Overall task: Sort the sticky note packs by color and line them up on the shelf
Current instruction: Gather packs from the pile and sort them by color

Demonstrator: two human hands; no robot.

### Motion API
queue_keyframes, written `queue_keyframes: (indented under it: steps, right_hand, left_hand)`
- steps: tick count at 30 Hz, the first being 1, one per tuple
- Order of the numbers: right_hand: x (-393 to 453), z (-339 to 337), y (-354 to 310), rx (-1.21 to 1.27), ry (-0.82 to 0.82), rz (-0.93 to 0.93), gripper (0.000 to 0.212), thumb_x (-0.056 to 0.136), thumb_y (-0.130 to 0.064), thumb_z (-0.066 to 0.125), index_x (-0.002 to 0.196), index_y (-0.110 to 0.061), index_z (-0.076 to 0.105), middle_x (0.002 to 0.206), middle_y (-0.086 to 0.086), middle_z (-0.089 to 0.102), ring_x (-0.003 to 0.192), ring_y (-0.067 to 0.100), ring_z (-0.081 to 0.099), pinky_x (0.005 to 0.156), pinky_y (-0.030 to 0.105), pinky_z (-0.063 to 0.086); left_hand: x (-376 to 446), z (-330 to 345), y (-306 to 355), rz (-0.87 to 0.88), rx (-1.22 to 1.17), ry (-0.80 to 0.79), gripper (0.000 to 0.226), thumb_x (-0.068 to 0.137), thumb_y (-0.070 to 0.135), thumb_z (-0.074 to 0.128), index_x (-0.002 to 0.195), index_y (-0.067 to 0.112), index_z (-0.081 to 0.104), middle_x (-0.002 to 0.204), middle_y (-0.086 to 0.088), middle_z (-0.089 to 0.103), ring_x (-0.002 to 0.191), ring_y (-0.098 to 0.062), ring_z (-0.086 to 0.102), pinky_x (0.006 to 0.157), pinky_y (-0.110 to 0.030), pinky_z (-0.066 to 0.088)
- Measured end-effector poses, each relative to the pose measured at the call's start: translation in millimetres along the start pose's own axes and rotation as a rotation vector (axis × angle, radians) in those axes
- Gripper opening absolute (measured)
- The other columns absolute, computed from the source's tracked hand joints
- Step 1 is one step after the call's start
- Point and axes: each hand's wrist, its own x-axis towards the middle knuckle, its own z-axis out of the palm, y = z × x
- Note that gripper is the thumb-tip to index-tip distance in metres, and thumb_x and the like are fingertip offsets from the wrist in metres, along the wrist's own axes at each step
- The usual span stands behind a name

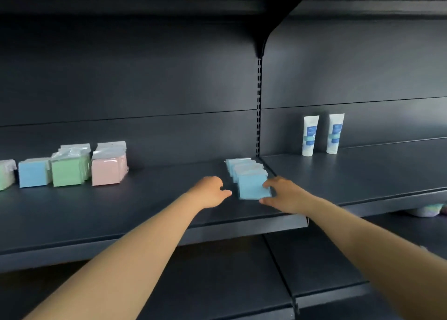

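A row of blue sticky note packs runs front to back at the right end of the dark shelf (145, 211). My right hand (283, 194) pinches the front blue pack (252, 186) between thumb and fingers. My left hand (209, 191) hovers just left of that pack with fingers loosely curled, holding nothing. At the left stand a pink pack (107, 171), a green pack (69, 171), another blue pack (32, 173) and a green pack (6, 174) cut off by the frame edge.
Two white tubes (310, 136) (335, 133) stand upright on the neighbouring shelf section to the right. A slotted upright post (258, 107) divides the sections. A lower shelf (229, 283) lies beneath, and another shelf overhangs above.
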Motion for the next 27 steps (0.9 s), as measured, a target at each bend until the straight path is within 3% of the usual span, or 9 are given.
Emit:
queue_keyframes:
  steps: [4, 8, 10, 13, 15, 17, 21, 23, 27]
  right_hand:
    - [18, 25, 21, 0.063, 0.124, -0.166, 0.046, 0.093, -0.031, 0.056, 0.136, -0.015, 0.047, 0.138, -0.001, 0.041, 0.126, 0.013, 0.041, 0.101, 0.012, 0.024]
    - [32, 37, 31, 0.129, 0.210, -0.301, 0.038, 0.095, -0.031, 0.052, 0.128, -0.012, 0.055, 0.125, -0.005, 0.049, 0.115, 0.009, 0.048, 0.099, 0.011, 0.030]
    - [41, 37, 34, 0.249, 0.193, -0.288, 0.030, 0.095, -0.024, 0.054, 0.121, -0.012, 0.060, 0.116, -0.007, 0.051, 0.107, 0.008, 0.052, 0.100, 0.016, 0.036]
    - [53, 34, 40, 0.509, 0.208, -0.135, 0.021, 0.090, -0.018, 0.062, 0.111, -0.016, 0.064, 0.111, -0.005, 0.057, 0.102, 0.008, 0.057, 0.090, 0.020, 0.043]
    - [59, 32, 42, 0.649, 0.201, -0.008, 0.028, 0.084, -0.023, 0.069, 0.111, -0.018, 0.062, 0.109, -0.003, 0.061, 0.100, 0.008, 0.058, 0.082, 0.020, 0.043]
    - [65, 30, 41, 0.697, 0.205, 0.085, 0.037, 0.078, -0.032, 0.074, 0.109, -0.018, 0.060, 0.104, -0.003, 0.061, 0.093, 0.009, 0.058, 0.073, 0.020, 0.043]
    - [76, 32, 30, 0.512, 0.260, 0.222, 0.048, 0.067, -0.053, 0.076, 0.086, -0.014, 0.056, 0.084, -0.005, 0.058, 0.075, 0.009, 0.054, 0.057, 0.020, 0.037]
    - [84, 39, 23, 0.391, 0.254, 0.222, 0.057, 0.062, -0.062, 0.074, 0.088, -0.014, 0.057, 0.082, -0.005, 0.059, 0.076, 0.011, 0.056, 0.060, 0.022, 0.040]
    - [94, 41, 16, 0.327, 0.231, 0.232, 0.074, 0.061, -0.060, 0.077, 0.110, -0.009, 0.055, 0.106, 0.002, 0.061, 0.101, 0.022, 0.060, 0.079, 0.030, 0.048]
  left_hand:
    - [25, 36, 6, -0.132, -0.430, 0.101, 0.029, 0.089, 0.043, 0.054, 0.073, 0.019, 0.050, 0.075, -0.003, 0.045, 0.068, -0.016, 0.041, 0.058, -0.029, 0.027]
    - [39, 50, 8, -0.202, -0.536, 0.193, 0.041, 0.079, 0.046, 0.065, 0.056, 0.020, 0.043, 0.056, 0.003, 0.040, 0.057, -0.013, 0.039, 0.056, -0.028, 0.026]
    - [43, 49, 10, -0.231, -0.583, 0.183, 0.039, 0.075, 0.045, 0.069, 0.058, 0.019, 0.045, 0.057, 0.002, 0.042, 0.058, -0.015, 0.039, 0.057, -0.028, 0.027]
    - [47, 49, 8, -0.243, -0.705, 0.247, 0.026, 0.076, 0.036, 0.073, 0.076, 0.011, 0.064, 0.076, -0.001, 0.063, 0.071, -0.017, 0.057, 0.065, -0.027, 0.041]
    - [46, 47, 5, -0.264, -0.869, 0.323, 0.016, 0.080, 0.022, 0.072, 0.091, 0.011, 0.067, 0.090, 0.000, 0.068, 0.081, -0.013, 0.062, 0.068, -0.022, 0.046]
    - [46, 44, -4, -0.273, -1.031, 0.399, 0.010, 0.083, 0.011, 0.068, 0.092, 0.012, 0.065, 0.098, -0.005, 0.070, 0.088, -0.017, 0.064, 0.074, -0.025, 0.049]
    - [45, 39, -22, -0.304, -1.321, 0.469, 0.013, 0.089, 0.003, 0.059, 0.102, 0.004, 0.059, 0.105, -0.012, 0.065, 0.097, -0.023, 0.062, 0.090, -0.036, 0.049]
    - [46, 37, -24, -0.309, -1.407, 0.486, 0.018, 0.091, 0.000, 0.055, 0.109, 0.000, 0.055, 0.106, -0.012, 0.062, 0.098, -0.024, 0.061, 0.091, -0.036, 0.048]
    - [49, 37, -25, -0.306, -1.480, 0.519, 0.022, 0.092, -0.001, 0.053, 0.114, -0.002, 0.050, 0.110, -0.014, 0.059, 0.097, -0.025, 0.060, 0.088, -0.035, 0.047]
